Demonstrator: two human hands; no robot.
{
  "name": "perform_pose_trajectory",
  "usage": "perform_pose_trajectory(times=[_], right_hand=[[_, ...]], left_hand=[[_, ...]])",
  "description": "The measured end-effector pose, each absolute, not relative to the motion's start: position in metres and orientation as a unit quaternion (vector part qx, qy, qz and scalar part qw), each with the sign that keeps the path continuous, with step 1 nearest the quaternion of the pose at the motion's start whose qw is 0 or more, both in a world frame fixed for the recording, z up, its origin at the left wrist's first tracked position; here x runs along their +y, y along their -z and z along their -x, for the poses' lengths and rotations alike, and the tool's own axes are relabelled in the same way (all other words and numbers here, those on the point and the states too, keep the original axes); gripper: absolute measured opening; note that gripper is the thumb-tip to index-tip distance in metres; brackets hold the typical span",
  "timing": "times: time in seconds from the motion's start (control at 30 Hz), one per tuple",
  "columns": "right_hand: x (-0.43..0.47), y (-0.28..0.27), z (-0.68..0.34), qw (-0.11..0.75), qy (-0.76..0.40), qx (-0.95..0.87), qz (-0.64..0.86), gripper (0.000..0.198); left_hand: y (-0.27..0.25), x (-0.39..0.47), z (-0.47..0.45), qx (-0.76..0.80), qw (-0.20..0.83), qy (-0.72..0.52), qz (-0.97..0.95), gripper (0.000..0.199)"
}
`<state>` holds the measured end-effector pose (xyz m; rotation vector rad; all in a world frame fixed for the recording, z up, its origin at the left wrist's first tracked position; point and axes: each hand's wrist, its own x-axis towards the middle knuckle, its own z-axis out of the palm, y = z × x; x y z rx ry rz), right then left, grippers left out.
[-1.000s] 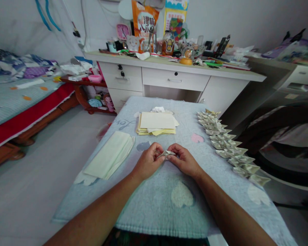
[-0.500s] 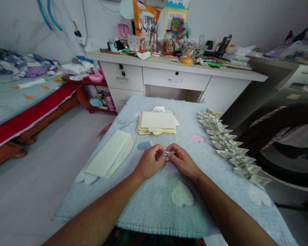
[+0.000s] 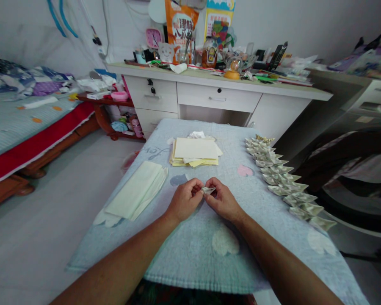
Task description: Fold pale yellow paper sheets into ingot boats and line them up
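Between my two hands, low over the middle of the cloth-covered table [image 3: 197, 250], is a small folded paper piece [image 3: 208, 190], pale and pointed toward the right. My left hand [image 3: 187, 198] pinches its left end between thumb and fingers. On the other side, my right hand [image 3: 222, 199] closes on it with thumb and fingertips. The fingers hide part of the folds. Beyond the hands lies a stack of cream and yellow paper sheets [image 3: 195, 149]. Pale green folded sheets [image 3: 135, 190] rest to the left. Along the right edge runs a row of folded paper boats [image 3: 281, 178].
A crumpled white tissue [image 3: 197, 135] sits behind the stack. Past the table stands a white desk [image 3: 219, 98] crowded with jars, a pink clock [image 3: 153, 38] and bags. A bed [image 3: 34, 123] is at left, a front-loading washing machine [image 3: 358, 169] at right.
The paper piece has turned slightly in my fingers, so its pointed right tip shows more. My right fingers have shifted a little around it; both arms stay almost still.
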<state>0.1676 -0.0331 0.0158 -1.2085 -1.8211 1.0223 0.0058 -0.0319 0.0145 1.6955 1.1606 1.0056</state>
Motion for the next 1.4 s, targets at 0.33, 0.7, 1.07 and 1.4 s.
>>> perform_pose_trajectory(times=[0.33,0.7,1.07,1.4], right_hand=[[-0.0310,-0.0087,-0.1676,0.369,-0.391,-0.696,0.475,0.009],[-0.0324,-0.0085,-0.1671,0.377,-0.403,-0.678,0.485,0.004],[-0.0297,-0.0104,-0.1683,0.399,-0.431,-0.670,0.453,0.012],[-0.0302,-0.0092,-0.1667,0.384,-0.437,-0.672,0.459,0.015]], left_hand=[[-0.0148,-0.0343,-0.0069,0.453,0.405,-0.393,-0.690,0.006],[-0.0154,-0.0375,-0.0073,0.461,0.368,-0.389,-0.707,0.016],[-0.0125,-0.0380,-0.0025,0.475,0.236,-0.414,-0.740,0.017],[-0.0086,-0.0355,-0.0012,0.495,0.210,-0.409,-0.737,0.011]])
